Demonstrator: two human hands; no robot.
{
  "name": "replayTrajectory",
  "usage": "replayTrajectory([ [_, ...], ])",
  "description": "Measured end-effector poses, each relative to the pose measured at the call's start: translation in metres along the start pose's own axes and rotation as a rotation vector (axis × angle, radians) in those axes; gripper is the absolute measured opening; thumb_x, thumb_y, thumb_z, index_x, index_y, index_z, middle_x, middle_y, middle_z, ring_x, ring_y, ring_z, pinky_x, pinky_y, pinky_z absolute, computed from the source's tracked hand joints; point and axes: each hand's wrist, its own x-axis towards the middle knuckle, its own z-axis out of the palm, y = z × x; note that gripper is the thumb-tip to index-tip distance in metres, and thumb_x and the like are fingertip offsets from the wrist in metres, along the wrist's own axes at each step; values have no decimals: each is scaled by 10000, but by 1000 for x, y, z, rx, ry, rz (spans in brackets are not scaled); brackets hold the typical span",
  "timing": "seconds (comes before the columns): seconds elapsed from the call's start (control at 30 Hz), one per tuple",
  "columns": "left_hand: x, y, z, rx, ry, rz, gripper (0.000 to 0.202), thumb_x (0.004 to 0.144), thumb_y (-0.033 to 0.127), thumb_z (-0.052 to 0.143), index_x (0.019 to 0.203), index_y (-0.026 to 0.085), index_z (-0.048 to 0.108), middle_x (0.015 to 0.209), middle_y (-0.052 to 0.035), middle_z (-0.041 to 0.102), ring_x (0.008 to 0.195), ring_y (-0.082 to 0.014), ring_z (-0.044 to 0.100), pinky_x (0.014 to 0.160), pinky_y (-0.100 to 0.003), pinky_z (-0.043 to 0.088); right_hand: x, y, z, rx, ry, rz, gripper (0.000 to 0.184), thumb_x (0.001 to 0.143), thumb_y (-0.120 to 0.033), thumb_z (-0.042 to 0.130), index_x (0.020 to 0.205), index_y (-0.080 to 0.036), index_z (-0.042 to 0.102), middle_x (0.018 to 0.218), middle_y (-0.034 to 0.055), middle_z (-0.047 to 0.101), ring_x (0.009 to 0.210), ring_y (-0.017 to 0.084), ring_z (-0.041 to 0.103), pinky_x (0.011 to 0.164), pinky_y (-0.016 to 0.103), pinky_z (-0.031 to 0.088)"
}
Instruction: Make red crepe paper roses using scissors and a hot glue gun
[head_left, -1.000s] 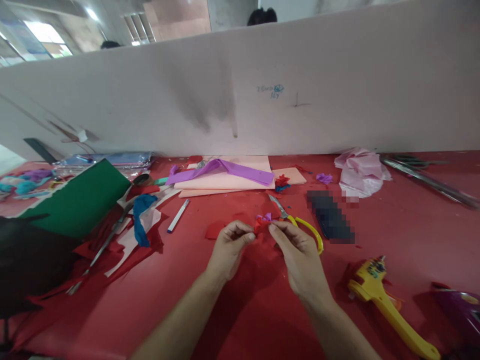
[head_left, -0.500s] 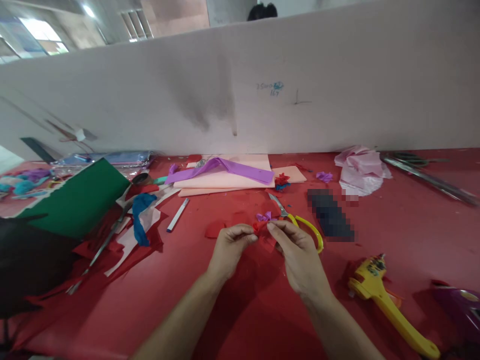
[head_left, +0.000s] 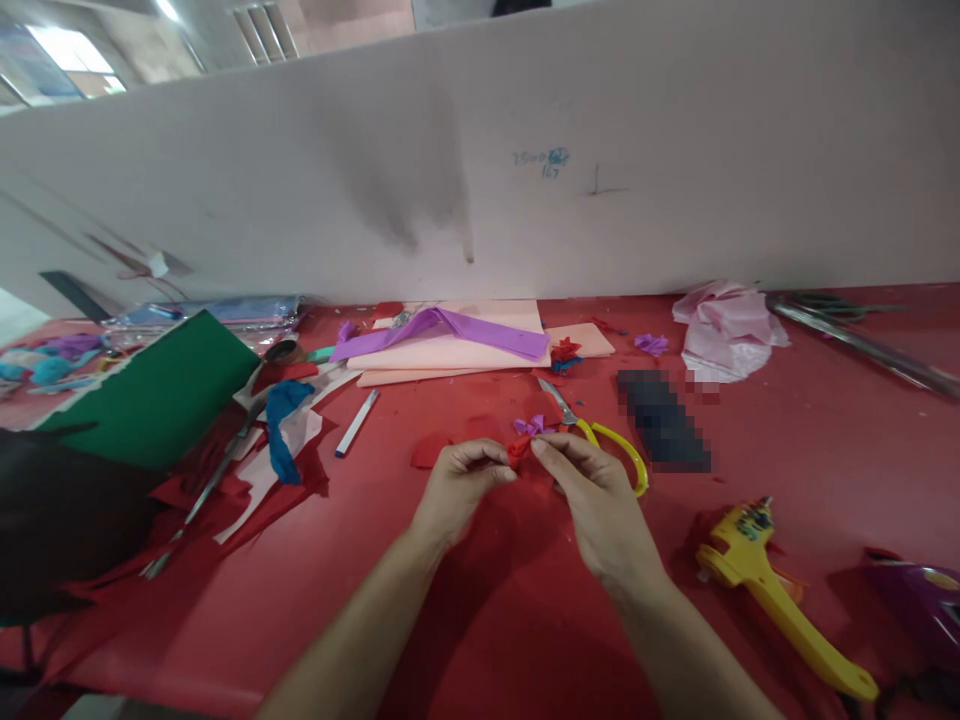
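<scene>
Between my two hands is a small crumpled piece of red crepe paper (head_left: 519, 452). My left hand (head_left: 466, 490) pinches its left side with thumb and forefinger. On the other side, my right hand (head_left: 592, 500) grips it between thumb and fingertips. Just beyond lies a small purple paper flower (head_left: 531, 426). Scissors with yellow handles (head_left: 611, 440) rest past my right hand, partly covered by it. A flat red paper piece (head_left: 429, 452) lies left of my left hand.
A yellow glue gun (head_left: 780, 600) lies on the red table at right, near a dark pixelated object (head_left: 664, 420). Peach sheets (head_left: 450, 352) carry a purple strip (head_left: 442, 330) at the back. Left are a green sheet (head_left: 165, 390), paper scraps and long scissors (head_left: 202, 500). A white partition (head_left: 300, 180) stands behind.
The red paper between my fingers looks more gathered, with less of it hanging loose below. Both hands stay almost in place. The view has tilted slightly down.
</scene>
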Motion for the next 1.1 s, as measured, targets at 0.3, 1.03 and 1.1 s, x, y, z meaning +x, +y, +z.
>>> replayTrajectory([
  [0.3, 0, 1, -2, 26, -50, 5, 117, 619, 120, 748, 701, 170, 680, 716, 13, 629, 704, -113, 549, 730, -252, 426, 1, -4, 1, 2, -97, -67, 91, 772, -319, 682, 821, -251, 718, 807, -10, 692, 810, 143, 595, 793, 279, 441],
  [1.03, 2, 11, -5, 454, -96, 170, 58, 710, 225, 707, 720, 170, 693, 773, -35, 641, 755, -150, 579, 755, -267, 458, 5, -7, -3, 8, -64, 101, 172, 687, -385, 735, 775, -238, 726, 818, 2, 708, 798, 165, 610, 707, 290, 449],
  [1.1, 2, 11, -4, 429, -89, 158, 49, 709, 217, 704, 712, 171, 689, 777, -34, 641, 754, -149, 576, 746, -263, 457, 5, -7, -3, 16, -70, 101, 164, 698, -367, 728, 799, -238, 723, 832, 2, 707, 796, 160, 612, 703, 288, 454],
])
